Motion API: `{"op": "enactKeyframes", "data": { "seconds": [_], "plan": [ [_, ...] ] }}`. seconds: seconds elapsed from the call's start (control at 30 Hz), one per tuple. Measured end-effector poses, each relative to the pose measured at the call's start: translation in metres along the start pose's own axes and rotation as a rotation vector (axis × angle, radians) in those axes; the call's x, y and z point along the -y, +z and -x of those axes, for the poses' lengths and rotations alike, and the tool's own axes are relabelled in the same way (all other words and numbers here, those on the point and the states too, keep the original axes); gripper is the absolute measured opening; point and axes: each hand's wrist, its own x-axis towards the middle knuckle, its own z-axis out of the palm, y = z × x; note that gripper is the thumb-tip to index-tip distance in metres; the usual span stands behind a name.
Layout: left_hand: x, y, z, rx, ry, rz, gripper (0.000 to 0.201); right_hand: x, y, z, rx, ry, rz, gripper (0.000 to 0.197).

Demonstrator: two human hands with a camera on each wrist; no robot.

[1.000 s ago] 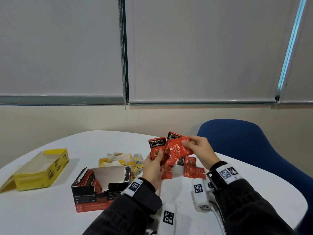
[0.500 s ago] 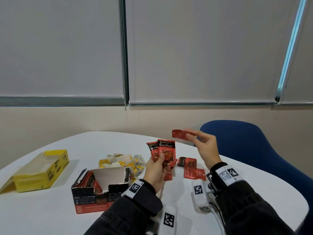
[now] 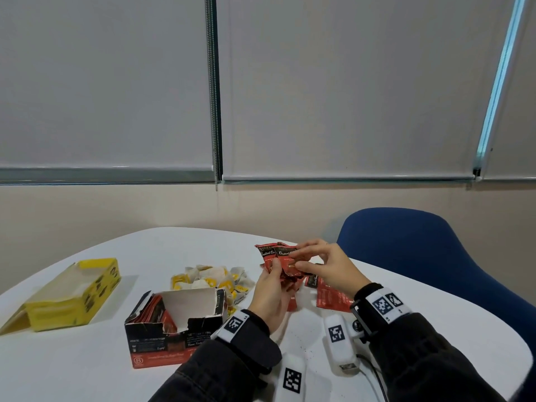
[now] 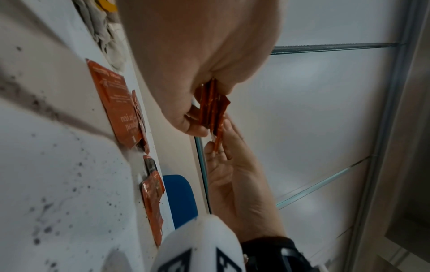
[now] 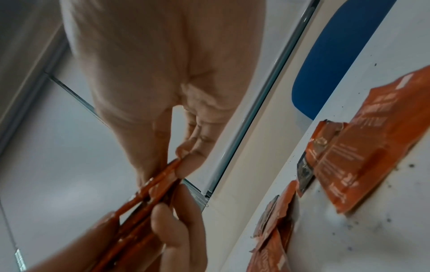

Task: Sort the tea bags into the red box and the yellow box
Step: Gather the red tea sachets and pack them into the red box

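Observation:
My left hand (image 3: 276,270) grips a small fan of red tea bags (image 3: 278,254) upright above the table. My right hand (image 3: 295,260) pinches one red tea bag against the front of that fan, thumb and forefinger on it (image 5: 165,174). The left wrist view shows the bags (image 4: 213,107) edge-on between both hands. The open red box (image 3: 174,329), with red bags standing along its left wall, is left of my left wrist. The open yellow box (image 3: 72,294) lies at the far left. A heap of yellow-and-white tea bags (image 3: 211,280) sits behind the red box.
Loose red tea bags (image 3: 330,298) lie on the white table (image 3: 87,367) under and right of my hands. A blue chair (image 3: 429,256) stands beyond the table's right edge. Dark crumbs dot the tabletop near my wrists.
Half a second ago my right hand held one red bag apart, up and to the right. It has now brought that bag back against the fan in my left hand.

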Motion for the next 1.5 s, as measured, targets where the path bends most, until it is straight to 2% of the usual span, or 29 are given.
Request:
{"op": "enactKeyframes", "data": {
  "seconds": [0.17, 0.33, 0.57, 0.7, 0.93, 1.1, 1.23, 1.37, 1.5],
  "plan": [
    [0.0, 0.003, 0.0, 0.046, -0.012, 0.019, 0.044, -0.005, 0.002, -0.003, -0.141, 0.099, -0.02, 0.038],
    [0.001, -0.002, -0.003, 0.09, -0.098, 0.1, 0.073, -0.004, 0.002, 0.0, -0.052, 0.16, -0.201, 0.042],
    [-0.001, -0.004, 0.0, 0.047, -0.015, 0.008, 0.05, -0.008, 0.002, -0.002, -0.116, 0.109, -0.249, 0.048],
    [-0.002, -0.006, 0.001, 0.051, 0.022, -0.023, 0.051, -0.007, 0.001, -0.002, -0.088, 0.093, -0.272, 0.048],
    [-0.002, -0.003, 0.0, 0.104, 0.027, 0.011, 0.069, 0.0, 0.001, 0.0, -0.053, 0.044, -0.311, 0.043],
    [-0.001, -0.006, -0.002, 0.083, 0.027, 0.002, 0.056, 0.004, 0.001, 0.003, -0.033, 0.008, -0.262, 0.041],
    [-0.001, -0.006, -0.001, 0.058, 0.03, 0.01, 0.053, 0.005, 0.003, 0.003, -0.019, -0.015, -0.187, 0.04],
    [0.002, -0.007, -0.002, 0.036, 0.038, -0.085, 0.052, 0.006, 0.002, 0.005, -0.027, -0.024, -0.163, 0.039],
    [0.002, -0.009, -0.001, 0.013, 0.07, -0.143, 0.043, 0.006, 0.003, 0.004, -0.033, -0.017, -0.198, 0.042]
  ]
}}
